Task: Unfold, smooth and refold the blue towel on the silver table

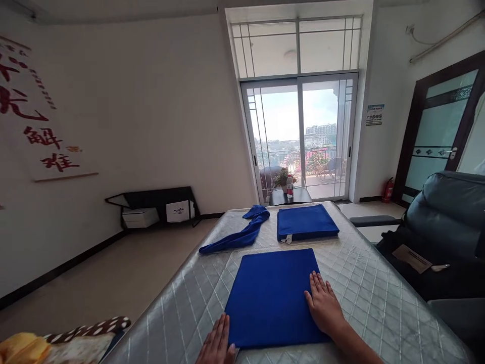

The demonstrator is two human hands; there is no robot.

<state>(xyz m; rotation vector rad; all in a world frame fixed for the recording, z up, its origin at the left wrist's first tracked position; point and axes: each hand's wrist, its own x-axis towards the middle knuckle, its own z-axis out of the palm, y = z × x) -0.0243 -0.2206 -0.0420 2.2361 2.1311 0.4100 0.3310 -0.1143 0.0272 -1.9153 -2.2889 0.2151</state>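
A flat blue square of folded cloth (273, 298), perhaps a towel, lies on the quilted silvery mattress (352, 283) in front of me. My right hand (324, 303) rests on its right edge, fingers stretched out. At its lower left corner is my left hand (215, 344), fingers straight, touching the edge; the wrist is cut off by the frame. Farther back sits a thicker blue folded stack (306, 221) with a small white tag at its near edge. Left of that stack, a loose twisted blue cloth (242, 236) trails toward the mattress's left side.
Beyond the mattress, a plastic bottle (290, 187) and a plant stand on a small dark table (303, 195) by the glass door. A dark armchair (447, 217) is at right, holding a black bag. White boxes (180, 212) sit by the left wall; a patterned blanket (83, 338) lies lower left.
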